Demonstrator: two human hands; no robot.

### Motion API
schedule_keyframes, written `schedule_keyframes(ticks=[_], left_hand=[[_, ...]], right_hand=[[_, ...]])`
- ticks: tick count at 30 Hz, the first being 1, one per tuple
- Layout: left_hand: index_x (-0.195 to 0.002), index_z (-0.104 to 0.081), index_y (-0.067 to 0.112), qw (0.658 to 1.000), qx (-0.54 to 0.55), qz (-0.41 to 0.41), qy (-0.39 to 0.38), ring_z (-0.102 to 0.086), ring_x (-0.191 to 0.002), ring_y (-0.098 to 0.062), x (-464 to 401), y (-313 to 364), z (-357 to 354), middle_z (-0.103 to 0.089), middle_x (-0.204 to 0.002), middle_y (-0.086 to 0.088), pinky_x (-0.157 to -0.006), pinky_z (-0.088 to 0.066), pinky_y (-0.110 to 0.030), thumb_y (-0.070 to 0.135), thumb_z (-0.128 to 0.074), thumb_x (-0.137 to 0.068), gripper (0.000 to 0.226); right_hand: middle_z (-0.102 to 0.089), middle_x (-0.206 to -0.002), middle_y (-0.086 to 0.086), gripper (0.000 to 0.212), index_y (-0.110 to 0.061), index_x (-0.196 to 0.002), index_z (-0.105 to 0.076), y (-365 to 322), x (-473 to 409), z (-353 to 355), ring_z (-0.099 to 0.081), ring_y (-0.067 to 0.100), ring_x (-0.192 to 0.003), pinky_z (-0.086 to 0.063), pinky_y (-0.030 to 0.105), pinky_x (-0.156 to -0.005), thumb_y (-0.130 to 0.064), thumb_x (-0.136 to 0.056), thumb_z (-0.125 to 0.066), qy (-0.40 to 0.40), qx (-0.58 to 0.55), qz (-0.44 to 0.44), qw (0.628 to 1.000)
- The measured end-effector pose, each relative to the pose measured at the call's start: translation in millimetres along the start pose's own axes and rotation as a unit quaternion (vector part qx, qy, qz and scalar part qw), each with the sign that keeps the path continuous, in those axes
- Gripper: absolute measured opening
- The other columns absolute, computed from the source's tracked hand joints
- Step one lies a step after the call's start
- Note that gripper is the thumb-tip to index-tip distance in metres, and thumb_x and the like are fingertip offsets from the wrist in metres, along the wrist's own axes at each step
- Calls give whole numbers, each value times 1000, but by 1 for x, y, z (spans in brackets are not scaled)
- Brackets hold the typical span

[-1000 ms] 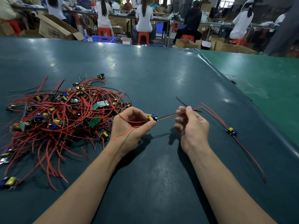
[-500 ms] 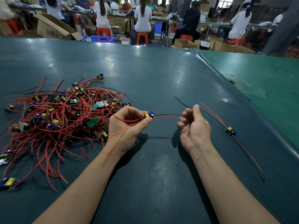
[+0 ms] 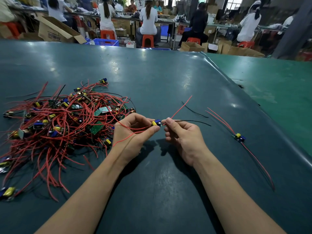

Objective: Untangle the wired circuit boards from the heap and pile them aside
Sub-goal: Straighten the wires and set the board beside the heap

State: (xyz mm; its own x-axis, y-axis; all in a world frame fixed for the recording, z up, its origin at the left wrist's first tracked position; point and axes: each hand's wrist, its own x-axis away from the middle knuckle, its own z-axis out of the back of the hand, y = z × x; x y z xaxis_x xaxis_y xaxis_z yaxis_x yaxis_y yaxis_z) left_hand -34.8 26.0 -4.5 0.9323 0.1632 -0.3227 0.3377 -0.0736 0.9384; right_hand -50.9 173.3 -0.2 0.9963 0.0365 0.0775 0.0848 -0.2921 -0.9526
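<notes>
while the left hand (image 3: 133, 132) pinches it, the board (image 3: 156, 123) touches the right hand (image 3: 184, 135)

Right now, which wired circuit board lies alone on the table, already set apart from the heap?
The wired circuit board at the far right, with no hand touching it; another is held between both hands, the rest are tangled in the heap.

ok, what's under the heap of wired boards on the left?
Around the heap only the dark green table mat shows, with stray red wire ends lying on it. Whatever sits beneath the tangle's centre is covered.
</notes>
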Motion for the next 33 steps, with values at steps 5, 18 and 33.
schedule_keyframes(ticks=[5, 18, 33], left_hand=[[-77, -61, -5, 1000, -3, 9, -16, -69, -70, -11, -1, -1, 0, -74, -75, -4, -69, -54, -19, -8, -80, -70, 20], [-73, -64, 3, 991, -84, -107, 3, -72, -78, -16, 3, -12, 3, -74, -84, -5, -75, -55, -23, 2, -83, -73, 20], [-82, -62, -2, 984, -62, -133, 104, -70, -84, -8, 0, -5, 1, -70, -89, -3, -80, -53, -20, -8, -75, -78, 15]], right_hand=[[-61, -60, -2, 17, -10, -73, -76, -3, -2, 1, -51, 6, -50, -41, 14, -44, -18, -87, -71, 2, -41, -20, 999], [-65, -66, 0, 27, -10, -74, -73, 2, -5, -1, -53, 8, -47, -40, 19, -39, -15, -97, -60, 59, 39, 60, 996], [-47, -47, 0, 33, -8, -65, -53, -12, -17, 21, -39, 10, -35, -26, 16, -34, -16, -96, -47, 137, -95, -50, 985]])
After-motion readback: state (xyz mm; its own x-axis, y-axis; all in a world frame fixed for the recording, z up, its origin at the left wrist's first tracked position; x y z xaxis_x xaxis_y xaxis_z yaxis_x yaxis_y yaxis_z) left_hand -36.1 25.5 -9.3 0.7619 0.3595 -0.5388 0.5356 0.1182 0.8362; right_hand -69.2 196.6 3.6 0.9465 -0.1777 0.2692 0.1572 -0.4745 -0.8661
